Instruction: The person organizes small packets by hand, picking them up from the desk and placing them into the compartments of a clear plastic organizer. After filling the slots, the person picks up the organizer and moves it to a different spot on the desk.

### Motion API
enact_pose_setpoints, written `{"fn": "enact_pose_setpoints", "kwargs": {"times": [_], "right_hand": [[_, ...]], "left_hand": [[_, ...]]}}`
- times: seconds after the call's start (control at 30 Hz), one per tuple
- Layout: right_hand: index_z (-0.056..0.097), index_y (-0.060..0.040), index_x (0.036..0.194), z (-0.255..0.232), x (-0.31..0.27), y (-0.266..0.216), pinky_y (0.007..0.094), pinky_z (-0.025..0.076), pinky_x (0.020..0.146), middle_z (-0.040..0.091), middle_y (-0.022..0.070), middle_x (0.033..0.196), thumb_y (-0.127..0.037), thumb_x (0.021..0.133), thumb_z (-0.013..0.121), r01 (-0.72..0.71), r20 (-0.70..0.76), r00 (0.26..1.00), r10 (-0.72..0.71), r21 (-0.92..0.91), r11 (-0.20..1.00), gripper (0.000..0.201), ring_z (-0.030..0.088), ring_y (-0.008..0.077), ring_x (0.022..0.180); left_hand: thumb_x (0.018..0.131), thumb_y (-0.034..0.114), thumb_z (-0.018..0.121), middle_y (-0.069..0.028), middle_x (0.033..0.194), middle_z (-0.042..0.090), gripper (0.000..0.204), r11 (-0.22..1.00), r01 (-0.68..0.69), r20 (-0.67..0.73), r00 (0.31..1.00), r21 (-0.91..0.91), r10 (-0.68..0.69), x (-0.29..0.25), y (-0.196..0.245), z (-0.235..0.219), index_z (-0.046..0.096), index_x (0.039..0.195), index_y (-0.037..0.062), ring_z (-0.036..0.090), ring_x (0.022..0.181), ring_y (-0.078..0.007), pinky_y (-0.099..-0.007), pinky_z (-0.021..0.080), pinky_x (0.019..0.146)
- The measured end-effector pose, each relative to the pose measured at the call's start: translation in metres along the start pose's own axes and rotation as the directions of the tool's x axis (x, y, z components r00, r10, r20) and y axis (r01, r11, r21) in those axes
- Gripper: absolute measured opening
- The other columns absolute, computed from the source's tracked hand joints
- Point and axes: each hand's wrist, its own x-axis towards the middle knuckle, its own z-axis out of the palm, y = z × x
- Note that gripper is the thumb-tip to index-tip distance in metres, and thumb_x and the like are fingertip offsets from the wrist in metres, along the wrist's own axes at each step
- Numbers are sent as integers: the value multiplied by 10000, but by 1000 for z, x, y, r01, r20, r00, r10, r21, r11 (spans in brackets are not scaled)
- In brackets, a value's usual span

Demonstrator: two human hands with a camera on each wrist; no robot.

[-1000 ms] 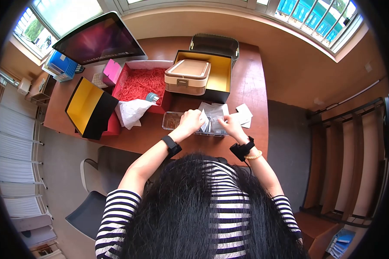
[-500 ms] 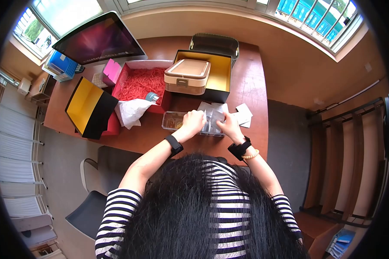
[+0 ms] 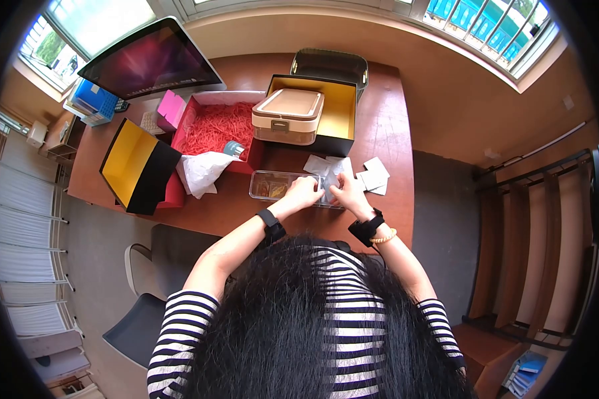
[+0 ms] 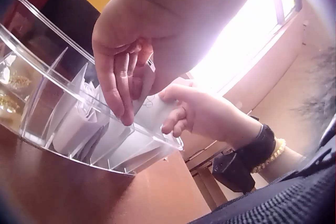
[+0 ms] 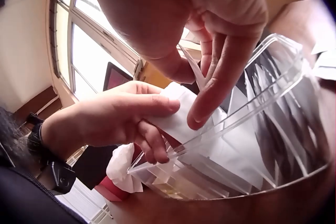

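Both hands are over a long clear box with dividers [image 3: 259,187] on the desk. My left hand [image 3: 304,192] pinches a thin white packet [image 5: 181,109] between thumb and fingers, above the box's near rim. Close on its right, my right hand [image 3: 350,197] pinches another thin white packet [image 5: 193,67] by its edge. Several white packets [image 4: 79,127] stand upright between the dividers, as the left wrist view shows. Small yellowish items [image 4: 13,95] lie in the box's left compartment. Fingers partly hide the packets in the head view.
Loose white packets [image 3: 374,177] lie right of the box. Behind it, a beige lidded container [image 3: 288,116] sits partly on a black box with yellow lining [image 3: 338,113]. To the left stand a red box of paper shreds [image 3: 216,126], crumpled white paper [image 3: 203,174] and a monitor [image 3: 154,63].
The left hand has shifted right and the right hand slightly left, so they are closer together. The packet at the right hand, raised earlier, is now lower and mostly hidden.
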Motion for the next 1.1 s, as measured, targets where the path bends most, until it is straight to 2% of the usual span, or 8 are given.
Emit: {"fn": "enact_pose_setpoints", "kwargs": {"times": [0.1, 0.27, 0.6, 0.7, 0.77, 0.87, 0.93, 1.1], "right_hand": [[451, 36, 801, -1, 1, 2, 268, 477, 391, 529, 112, 623, -54, 736, 551, -1, 6, 1000, 1, 14, 1000, 150, 591, 170, 473], [433, 28, 757, -3, -2, -3, 266, 489, 407, 520, 100, 595, -60, 733, 558, -1, -6, 1000, 1, 9, 1000, 155, 604, 174, 491], [390, 15, 706, -1, 1, -17, 248, 476, 372, 494, 71, 601, -68, 744, 550, 70, 0, 998, -70, 32, 997, 185, 604, 170, 487], [382, 3, 672, 1, 1, -20, 253, 455, 364, 461, 54, 566, -75, 726, 558, 86, -8, 996, -86, 38, 996, 200, 579, 156, 458], [379, -7, 646, 1, -1, -25, 259, 437, 359, 437, 44, 543, -77, 711, 566, 96, -26, 995, -95, 45, 994, 211, 556, 145, 433], [379, -2, 638, 1, -1, -26, 259, 425, 355, 444, 54, 540, -88, 696, 570, 107, -36, 994, -106, 19, 994, 217, 545, 143, 421], [383, -2, 634, 3, 1, -23, 263, 421, 361, 447, 65, 533, -106, 685, 573, 124, -55, 990, -130, -98, 987, 223, 536, 138, 413], [396, -3, 631, 8, 2, -27, 275, 414, 367, 442, 67, 524, -125, 678, 574, 102, -39, 994, -106, -110, 989, 221, 513, 137, 405]], "left_hand": [[761, 288, 573, -163, 677, 623, 292, 995, 73, 75, 994, 70, -78, -1, 12, -8, 629, 789, 3, 629, 660, -267, -355, 489, 641], [707, 244, 605, -178, 708, 611, 228, 987, 13, -30, 1000, 162, -8, 3, -8, -2, 596, 709, 16, 612, 722, -307, -381, 476, 664], [687, 209, 609, -176, 700, 605, 199, 998, -15, 1, 1000, 66, 15, 8, -25, 0, 579, 683, 12, 604, 717, -316, -379, 469, 661], [729, 176, 566, -153, 668, 606, 169, 997, -76, -53, 996, 16, 77, 8, -28, -4, 564, 693, 11, 608, 618, -260, -352, 479, 578], [770, 113, 494, -107, 634, 595, 110, 953, 145, 109, 987, -265, -120, 5, -24, -12, 535, 786, 12, 572, 507, -173, -295, 466, 467], [784, 58, 435, -69, 621, 577, 120, 911, 148, 107, 988, -386, -116, 3, -29, -15, 488, 882, 15, 531, 461, -106, -238, 435, 402], [781, 57, 428, -68, 620, 574, 134, 904, 158, 123, 985, -398, -118, 3, -29, -15, 475, 899, 13, 529, 459, -111, -238, 435, 402], [778, 43, 413, -71, 622, 570, 144, 886, 166, 141, 983, -432, -115, 3, -30, -17, 466, 907, 9, 528, 459, -112, -232, 432, 401]]}}
